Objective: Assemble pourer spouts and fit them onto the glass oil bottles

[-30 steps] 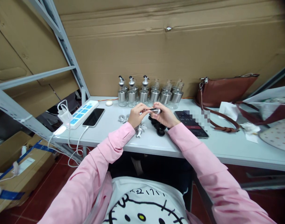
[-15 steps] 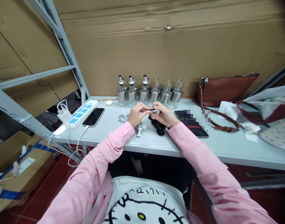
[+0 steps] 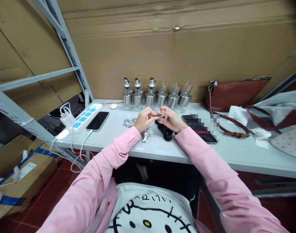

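Note:
Both hands meet over the table, closed on a small black and silver part [image 3: 160,116]. My left hand [image 3: 145,119] pinches it from the left, and my right hand [image 3: 171,119] grips it from the right. Fingers hide much of its shape. Below them lie several black round parts [image 3: 167,136], and to the left are loose silver-grey pieces [image 3: 146,134]. Behind the hands stand several glass bottles with steel bands [image 3: 150,99]. Three at the left carry silver spouts with black tips [image 3: 152,82]; the bottles at the right have bare necks.
On the table [image 3: 114,142] are a power strip [image 3: 86,118], a phone [image 3: 98,121], a white round object [image 3: 113,106] and a dark tablet-like device [image 3: 198,127]. A brown bag [image 3: 235,94] and crumpled tissue [image 3: 260,133] lie right. A metal shelf frame [image 3: 70,53] stands left.
The hands still hold the small part together; their fingers have shifted slightly around it, and less of its silver side shows. The whole view has shifted a little.

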Demonstrator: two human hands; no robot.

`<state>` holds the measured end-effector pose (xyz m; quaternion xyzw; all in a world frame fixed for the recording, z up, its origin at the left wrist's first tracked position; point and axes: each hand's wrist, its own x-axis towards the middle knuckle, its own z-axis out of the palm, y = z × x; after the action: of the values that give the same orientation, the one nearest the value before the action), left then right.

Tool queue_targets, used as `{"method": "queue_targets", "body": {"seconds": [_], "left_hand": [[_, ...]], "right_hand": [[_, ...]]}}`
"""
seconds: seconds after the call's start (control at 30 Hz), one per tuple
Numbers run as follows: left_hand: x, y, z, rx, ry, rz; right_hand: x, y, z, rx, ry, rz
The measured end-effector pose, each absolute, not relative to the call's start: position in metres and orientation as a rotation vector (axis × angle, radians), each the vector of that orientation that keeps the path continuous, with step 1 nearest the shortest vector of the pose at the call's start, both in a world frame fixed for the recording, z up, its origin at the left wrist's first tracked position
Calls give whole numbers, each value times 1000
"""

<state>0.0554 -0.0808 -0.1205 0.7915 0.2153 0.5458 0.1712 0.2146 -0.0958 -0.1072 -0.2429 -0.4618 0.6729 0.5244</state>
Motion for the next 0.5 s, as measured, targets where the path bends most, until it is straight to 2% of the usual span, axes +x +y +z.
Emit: {"method": "queue_targets", "body": {"seconds": [0.5], "left_hand": [[56, -78, -123, 2318, 577, 1552]], "right_hand": [[211, -99, -109, -604, -1086, 1590]]}}
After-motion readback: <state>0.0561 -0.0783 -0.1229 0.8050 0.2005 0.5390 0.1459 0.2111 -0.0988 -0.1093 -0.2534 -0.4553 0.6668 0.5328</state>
